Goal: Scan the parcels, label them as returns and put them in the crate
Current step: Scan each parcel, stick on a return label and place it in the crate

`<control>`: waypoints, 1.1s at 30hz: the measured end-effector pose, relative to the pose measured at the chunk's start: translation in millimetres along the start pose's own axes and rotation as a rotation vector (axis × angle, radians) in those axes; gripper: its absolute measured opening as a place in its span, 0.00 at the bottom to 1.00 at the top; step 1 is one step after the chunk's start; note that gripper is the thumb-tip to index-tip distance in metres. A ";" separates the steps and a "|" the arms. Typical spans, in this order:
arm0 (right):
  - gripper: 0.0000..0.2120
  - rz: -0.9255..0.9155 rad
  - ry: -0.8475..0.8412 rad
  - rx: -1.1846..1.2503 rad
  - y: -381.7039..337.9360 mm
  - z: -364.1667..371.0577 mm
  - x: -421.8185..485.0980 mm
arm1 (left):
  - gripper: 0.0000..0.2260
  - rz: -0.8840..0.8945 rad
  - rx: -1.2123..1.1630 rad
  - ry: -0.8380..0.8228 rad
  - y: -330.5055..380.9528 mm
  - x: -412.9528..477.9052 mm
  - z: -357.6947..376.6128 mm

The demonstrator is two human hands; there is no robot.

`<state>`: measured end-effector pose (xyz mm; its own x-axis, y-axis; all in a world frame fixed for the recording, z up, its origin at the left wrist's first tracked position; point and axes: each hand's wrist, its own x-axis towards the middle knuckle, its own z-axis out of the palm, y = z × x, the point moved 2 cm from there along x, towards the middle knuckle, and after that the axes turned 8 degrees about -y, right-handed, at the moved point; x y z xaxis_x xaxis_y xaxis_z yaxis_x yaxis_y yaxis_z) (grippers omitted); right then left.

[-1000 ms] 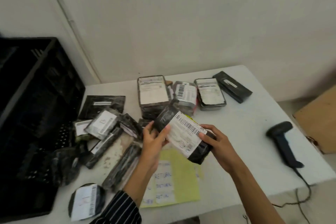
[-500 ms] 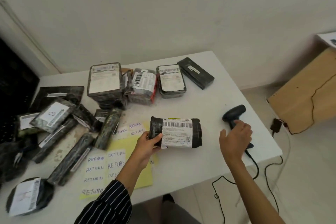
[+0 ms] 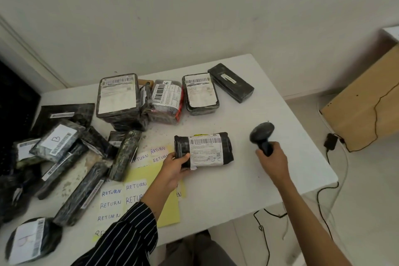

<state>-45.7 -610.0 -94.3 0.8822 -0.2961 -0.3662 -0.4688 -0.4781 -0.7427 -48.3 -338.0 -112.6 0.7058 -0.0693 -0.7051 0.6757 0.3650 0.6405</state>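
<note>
A black rolled parcel [image 3: 206, 149] with a white barcode label lies on the white table [image 3: 248, 185]. My left hand [image 3: 173, 167] grips its left end, thumb on top. My right hand [image 3: 273, 160] grips the handle of the black barcode scanner [image 3: 261, 134], lifted off the table to the right of the parcel, head up. A yellow sheet with handwritten RETURN stickers [image 3: 123, 198] lies under my left forearm. The black crate [image 3: 15, 112] shows only as a dark edge at far left.
Several black-wrapped parcels [image 3: 64, 147] lie heaped at the table's left, with more boxed ones [image 3: 117, 97] along the back. The scanner's cable [image 3: 321, 207] hangs off the table's right edge. A cardboard box [image 3: 367, 101] stands on the floor at right.
The parcel went from both hands down onto the table, held by my left hand. My right hand let go, reached right, and closed round the scanner, lifting it upright.
</note>
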 end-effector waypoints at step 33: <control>0.11 0.018 -0.296 0.397 -69.2 65.5 -111.2 | 0.20 -0.019 -0.155 -0.030 -1.3 30.3 6.3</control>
<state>-108.4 -489.8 -38.9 0.8760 -0.0266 -0.4816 -0.4815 -0.1062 -0.8700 -26.4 -346.4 -132.9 0.7005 -0.1042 -0.7060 0.6497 0.5024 0.5705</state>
